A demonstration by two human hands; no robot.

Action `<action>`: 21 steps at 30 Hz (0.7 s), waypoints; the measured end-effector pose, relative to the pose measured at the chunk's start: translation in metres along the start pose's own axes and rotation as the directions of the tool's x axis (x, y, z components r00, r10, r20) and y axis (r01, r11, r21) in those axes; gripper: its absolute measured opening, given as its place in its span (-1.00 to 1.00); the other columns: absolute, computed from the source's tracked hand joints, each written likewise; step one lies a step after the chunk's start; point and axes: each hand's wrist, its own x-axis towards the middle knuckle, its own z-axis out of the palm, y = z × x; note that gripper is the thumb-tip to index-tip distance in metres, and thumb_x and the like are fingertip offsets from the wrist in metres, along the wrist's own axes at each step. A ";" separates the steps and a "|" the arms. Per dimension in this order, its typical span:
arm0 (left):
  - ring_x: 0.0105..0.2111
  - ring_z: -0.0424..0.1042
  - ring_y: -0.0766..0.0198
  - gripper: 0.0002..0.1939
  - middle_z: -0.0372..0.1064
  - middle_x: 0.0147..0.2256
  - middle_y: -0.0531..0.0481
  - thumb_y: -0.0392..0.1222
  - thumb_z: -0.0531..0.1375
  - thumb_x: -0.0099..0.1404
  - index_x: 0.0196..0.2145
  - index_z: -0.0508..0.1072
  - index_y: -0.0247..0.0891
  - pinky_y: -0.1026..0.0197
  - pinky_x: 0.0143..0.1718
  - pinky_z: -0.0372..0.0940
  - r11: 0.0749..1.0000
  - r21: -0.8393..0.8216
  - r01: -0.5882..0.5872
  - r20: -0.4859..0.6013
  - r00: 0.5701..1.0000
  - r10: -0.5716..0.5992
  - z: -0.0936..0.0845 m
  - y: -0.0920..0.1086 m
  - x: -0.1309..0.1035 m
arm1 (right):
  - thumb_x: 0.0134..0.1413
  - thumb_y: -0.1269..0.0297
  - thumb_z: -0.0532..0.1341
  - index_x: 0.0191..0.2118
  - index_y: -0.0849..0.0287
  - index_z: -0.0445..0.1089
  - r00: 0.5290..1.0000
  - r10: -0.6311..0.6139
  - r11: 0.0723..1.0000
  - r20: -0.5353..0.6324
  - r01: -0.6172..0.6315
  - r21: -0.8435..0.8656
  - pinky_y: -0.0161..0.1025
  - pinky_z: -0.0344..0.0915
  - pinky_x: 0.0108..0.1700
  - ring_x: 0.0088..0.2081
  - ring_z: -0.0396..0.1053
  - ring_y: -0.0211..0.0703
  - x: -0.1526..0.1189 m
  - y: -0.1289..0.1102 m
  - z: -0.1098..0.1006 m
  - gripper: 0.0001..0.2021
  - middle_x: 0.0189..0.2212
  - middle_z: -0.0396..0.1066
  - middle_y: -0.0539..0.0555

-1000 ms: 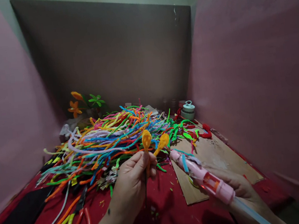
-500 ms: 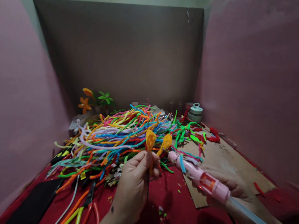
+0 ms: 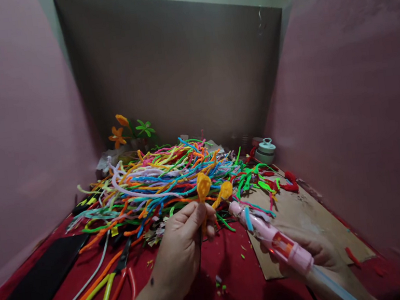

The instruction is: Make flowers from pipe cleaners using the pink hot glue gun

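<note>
Between the thumb and fingers of my left hand is a dark stem with yellow-orange fuzzy petals; one petal stands upright and another leans right. My right hand is wrapped round a pink glue gun, a clear glue stick coming out of its rear. The gun's nozzle points up and left, close to the leaning petal, with a small gap. A blue fuzzy scrap clings to the gun. Behind the hands lies a pile of coloured pipe cleaners.
Cardboard lies at the right under green pieces. Pliers with yellow and red handles rest on the red cloth at lower left, near a black strip. Fuzzy flowers and a mint-green container stand behind.
The whole view has shifted slightly, so things appear a little further right. Both hands keep nearly the same pose, each with the same thing in it.
</note>
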 end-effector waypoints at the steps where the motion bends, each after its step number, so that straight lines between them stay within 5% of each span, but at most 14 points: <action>1: -0.62 0.19 0.45 -0.74 0.27 -0.63 0.05 -0.06 0.19 0.16 -0.50 0.48 -0.33 0.36 -0.54 0.08 1.000 -0.003 0.004 0.001 1.000 -0.004 0.000 0.000 0.000 | -0.14 0.28 0.31 -0.17 0.19 0.49 1.000 -0.005 1.000 0.001 0.005 0.013 -0.14 0.34 -0.22 -0.31 0.40 -0.01 0.000 0.000 0.000 -0.68 -0.39 0.46 0.16; 15: -0.63 0.19 0.45 -0.74 0.28 -0.62 0.04 -0.06 0.21 0.13 -0.51 0.48 -0.35 0.37 -0.55 0.06 1.000 -0.016 0.009 -0.013 1.000 -0.009 0.003 0.000 -0.002 | -0.02 0.25 0.24 -0.16 0.12 0.48 0.999 -0.036 0.999 -0.014 0.036 -0.011 -0.16 0.36 -0.18 -0.26 0.42 -0.02 -0.013 0.000 -0.007 -0.74 -0.31 0.48 0.15; 21: -0.64 0.18 0.44 -0.74 0.27 -0.66 0.04 -0.05 0.23 0.11 -0.52 0.48 -0.35 0.37 -0.56 0.05 0.999 -0.023 0.029 -0.026 0.999 -0.030 0.004 0.000 -0.003 | -0.01 0.16 0.22 -0.08 0.12 0.44 0.990 0.065 0.992 -0.124 -0.078 -0.102 -0.24 0.43 -0.33 -0.22 0.45 0.01 -0.029 0.023 -0.039 -0.65 -0.12 0.44 0.19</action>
